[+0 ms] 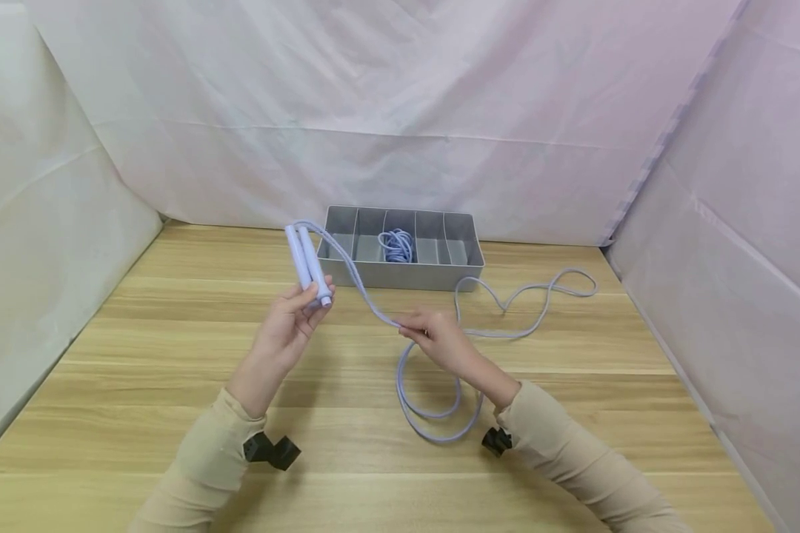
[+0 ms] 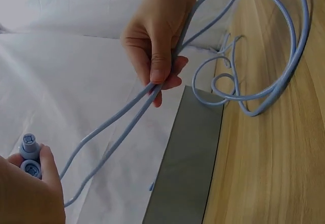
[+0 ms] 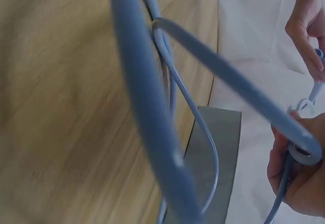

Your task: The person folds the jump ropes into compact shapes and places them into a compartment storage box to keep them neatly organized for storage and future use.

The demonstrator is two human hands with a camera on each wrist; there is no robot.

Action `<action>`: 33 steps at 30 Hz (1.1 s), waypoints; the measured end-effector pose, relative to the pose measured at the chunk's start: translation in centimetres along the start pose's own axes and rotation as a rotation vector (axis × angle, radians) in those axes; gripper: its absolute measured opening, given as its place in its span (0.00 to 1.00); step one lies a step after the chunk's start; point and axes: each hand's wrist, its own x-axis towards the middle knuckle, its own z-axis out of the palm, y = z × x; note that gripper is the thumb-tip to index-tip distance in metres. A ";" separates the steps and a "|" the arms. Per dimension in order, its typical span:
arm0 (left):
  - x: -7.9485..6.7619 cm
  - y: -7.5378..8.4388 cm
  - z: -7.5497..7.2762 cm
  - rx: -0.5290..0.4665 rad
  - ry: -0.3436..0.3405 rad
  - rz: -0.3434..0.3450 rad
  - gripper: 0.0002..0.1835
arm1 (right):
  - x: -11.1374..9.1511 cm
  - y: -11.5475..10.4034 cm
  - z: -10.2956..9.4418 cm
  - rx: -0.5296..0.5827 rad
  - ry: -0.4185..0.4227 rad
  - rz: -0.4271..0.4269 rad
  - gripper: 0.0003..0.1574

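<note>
A light-blue jump rope runs between both hands. Its two handles (image 1: 304, 255) lie side by side in the left hand (image 1: 285, 329), which grips them near their lower ends, tilted up and away. From the handles' far ends the doubled cord (image 1: 355, 272) arcs over to the right hand (image 1: 443, 342), which pinches both strands between thumb and fingers. Seen in the left wrist view, the right hand (image 2: 157, 41) holds the strands close together, and the handles' capped ends (image 2: 30, 155) show by the left thumb. Beyond the right hand, the cord loops hang and spread over the table.
Behind the hands stands a grey divided box (image 1: 400, 277) with several compartments. A coiled blue cord bundle (image 1: 398, 246) lies in its middle one. Loose cord (image 1: 547, 303) trails right across the wooden table (image 1: 173, 355). White cloth walls (image 1: 373, 89) enclose the back and sides.
</note>
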 end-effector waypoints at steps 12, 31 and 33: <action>0.8 -1.3 0.6 0.597 0.054 -0.006 0.23 | 1.1 -2.6 -0.4 -0.659 -0.247 -0.436 0.13; -0.3 -1.4 1.3 1.823 -0.432 0.322 0.04 | 3.8 -4.4 -2.3 -0.467 -0.251 -0.569 0.03; -0.4 -1.4 1.3 1.888 -0.497 0.384 0.07 | 4.2 -4.3 -2.7 -0.338 -0.275 -0.525 0.03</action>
